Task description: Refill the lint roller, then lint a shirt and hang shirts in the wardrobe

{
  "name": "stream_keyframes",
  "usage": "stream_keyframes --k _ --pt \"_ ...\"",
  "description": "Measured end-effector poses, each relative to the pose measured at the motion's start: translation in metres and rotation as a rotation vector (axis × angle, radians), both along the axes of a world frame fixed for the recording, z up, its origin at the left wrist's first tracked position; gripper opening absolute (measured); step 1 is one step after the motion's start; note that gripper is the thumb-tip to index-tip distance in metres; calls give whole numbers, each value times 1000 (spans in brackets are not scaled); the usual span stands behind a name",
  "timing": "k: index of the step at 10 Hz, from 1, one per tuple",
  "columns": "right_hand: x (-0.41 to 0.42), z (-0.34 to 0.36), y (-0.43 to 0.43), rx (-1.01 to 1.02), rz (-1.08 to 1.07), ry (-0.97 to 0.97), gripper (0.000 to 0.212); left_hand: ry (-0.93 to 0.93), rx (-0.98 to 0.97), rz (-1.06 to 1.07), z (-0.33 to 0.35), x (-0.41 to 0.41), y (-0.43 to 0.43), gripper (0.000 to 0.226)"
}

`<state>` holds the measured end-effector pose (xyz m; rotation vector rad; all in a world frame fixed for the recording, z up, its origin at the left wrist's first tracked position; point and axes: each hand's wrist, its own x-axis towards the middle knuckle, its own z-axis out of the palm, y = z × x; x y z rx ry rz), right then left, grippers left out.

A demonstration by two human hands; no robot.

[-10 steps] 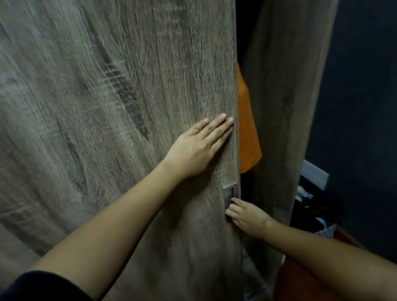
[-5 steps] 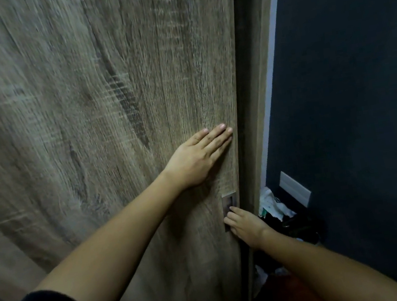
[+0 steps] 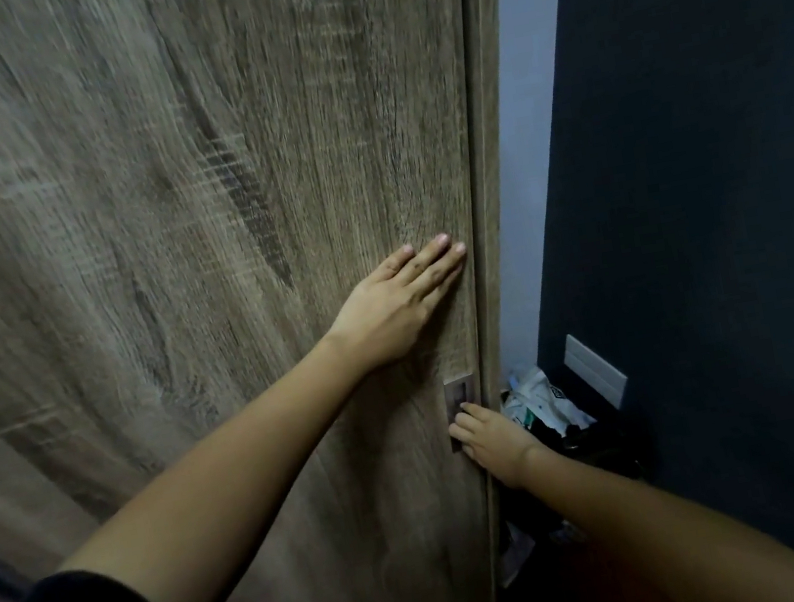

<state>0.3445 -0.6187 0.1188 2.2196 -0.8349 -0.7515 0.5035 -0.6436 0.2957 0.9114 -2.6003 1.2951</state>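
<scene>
The wardrobe door [image 3: 216,225] fills the left of the view, its edge at the frame [image 3: 495,181]; no shirt shows, so the closing step seems in hand. The left hand [image 3: 396,311] presses flat, grasping nothing; the right hand [image 3: 495,441] touches the recessed handle [image 3: 460,389], hooked or not cannot be told; next, the 2 hands likely need only lift away.

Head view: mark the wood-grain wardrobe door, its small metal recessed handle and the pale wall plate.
wood-grain wardrobe door [image 3: 216,225], head view, bare middle panel
small metal recessed handle [image 3: 460,391], head view, upper half
pale wall plate [image 3: 596,371], head view, its centre
</scene>
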Motion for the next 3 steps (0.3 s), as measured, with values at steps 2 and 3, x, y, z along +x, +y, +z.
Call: stream_keyframes --k 2,3 --pt "2 7 10 38 -40 -17 48 40 138 65 13 -7 11 59" --pt "-13 5 32 156 -201 -104 53 186 243 -15 -7 -15 30 62"
